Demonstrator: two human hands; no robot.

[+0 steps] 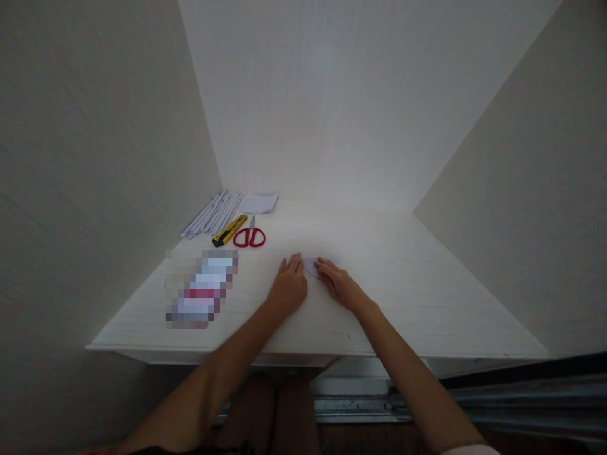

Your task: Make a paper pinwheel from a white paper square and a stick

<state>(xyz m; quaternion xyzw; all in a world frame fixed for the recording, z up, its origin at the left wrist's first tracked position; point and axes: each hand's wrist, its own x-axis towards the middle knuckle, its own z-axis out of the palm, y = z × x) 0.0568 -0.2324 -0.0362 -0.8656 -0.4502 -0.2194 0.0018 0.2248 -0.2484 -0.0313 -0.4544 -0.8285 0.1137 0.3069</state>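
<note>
A small piece of folded white paper [310, 266] lies on the white tabletop between my two hands, with a pointed lower edge. My left hand [290, 281] has its fingertips together at the paper's left end, gripping it against the table. On the other side, my right hand [337, 282] is closed with bent fingers over the paper's right part. My fingers cover both ends of the paper, and its pale colour blends with the tabletop.
Left of my hands lie red-handled scissors [249, 237], a yellow utility knife [230, 230] and a pixelated flat object [203, 291]. Behind them are folded paper strips [213, 215] and a stack of paper [258, 203]. Pale walls enclose the white table [427, 303] on three sides.
</note>
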